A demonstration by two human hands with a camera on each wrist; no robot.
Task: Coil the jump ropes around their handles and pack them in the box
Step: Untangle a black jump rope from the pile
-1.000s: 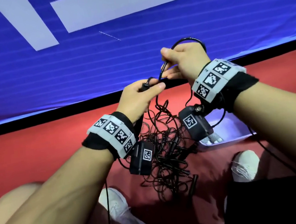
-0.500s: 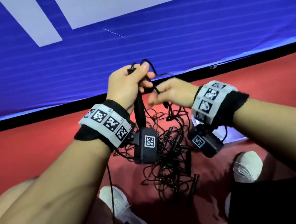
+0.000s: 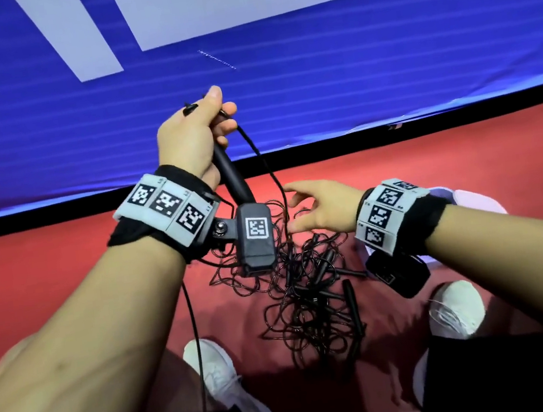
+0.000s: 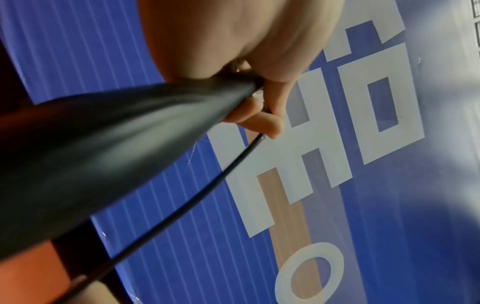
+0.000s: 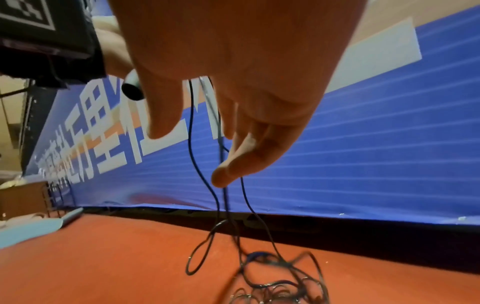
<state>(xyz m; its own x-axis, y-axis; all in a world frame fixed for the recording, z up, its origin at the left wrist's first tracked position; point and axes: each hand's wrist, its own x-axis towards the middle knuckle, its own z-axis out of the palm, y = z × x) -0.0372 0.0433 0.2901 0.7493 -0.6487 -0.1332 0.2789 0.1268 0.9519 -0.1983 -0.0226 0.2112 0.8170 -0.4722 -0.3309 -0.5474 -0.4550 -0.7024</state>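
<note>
My left hand (image 3: 199, 130) is raised in front of the blue banner and grips a black jump rope handle (image 3: 233, 179) upright, fingers (image 4: 259, 120) curled round its top. A thin black cord (image 3: 269, 171) leaves the handle's top and drops to a tangled pile of ropes (image 3: 309, 290) and loose handles on the red floor. My right hand (image 3: 315, 208) hovers lower, just right of the cord, with relaxed fingers (image 5: 235, 164) holding nothing. In the right wrist view several strands (image 5: 192, 148) hang between thumb and fingers. The box (image 3: 473, 201) shows only as a pale corner behind my right wrist.
A blue banner (image 3: 349, 74) with white lettering stands close behind the pile, with a black strip at its foot. My white shoes (image 3: 216, 372) (image 3: 456, 309) flank the ropes. A pale blue object (image 5: 39, 228) lies on the floor far to the left.
My left hand has risen with the handle. My right hand has let go of the cord, dropped lower and spread its fingers.
</note>
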